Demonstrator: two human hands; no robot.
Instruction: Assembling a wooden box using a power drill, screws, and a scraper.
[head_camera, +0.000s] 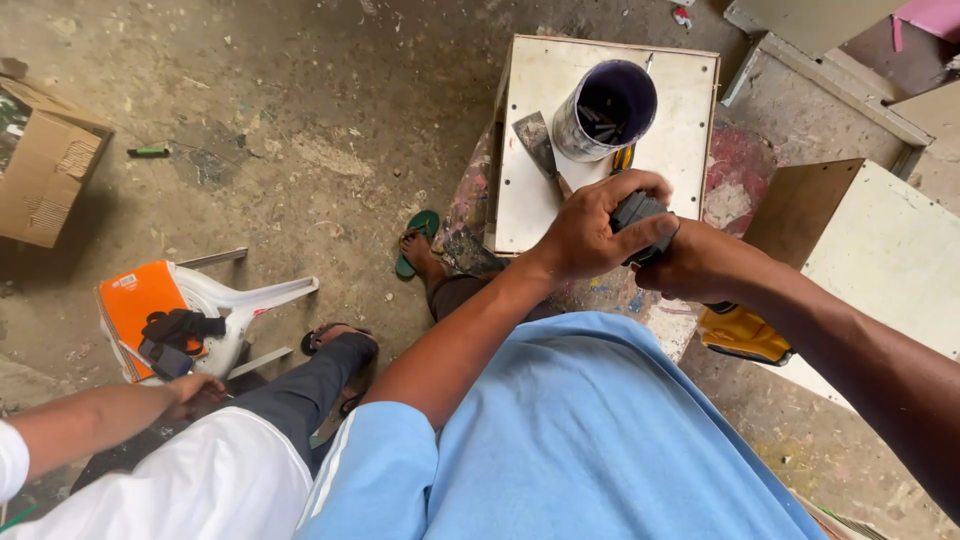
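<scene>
a yellow and black power drill (742, 333) is held in front of the body, and its dark front part (640, 212) is gripped between both hands; the step in hand is judged to be the tightening or loosening of that front part, though what sits in it cannot be told. the left hand (600, 228) is laid over the top of the dark part, its fingers curled shut round it, with the wrist bent down and the forearm stretched out from the blue sleeve. the right hand (697, 262) is closed from the far side and below, wrapped on the tool where the black part meets the yellow body, which is seen to hang under the right forearm. just beyond the hands a white board (680, 150) is laid on a paint-stained stand, and on it a tin of dark bits (605, 110) and a scraper (540, 145) are set, near but not touched. a firm hold by one hand and a twist by the other would be called for next, with the tool kept steady. well off to the left, another person's hand (192, 392) is rested by a white plastic chair (245, 310) on which an orange book (140, 300) is laid.
</scene>
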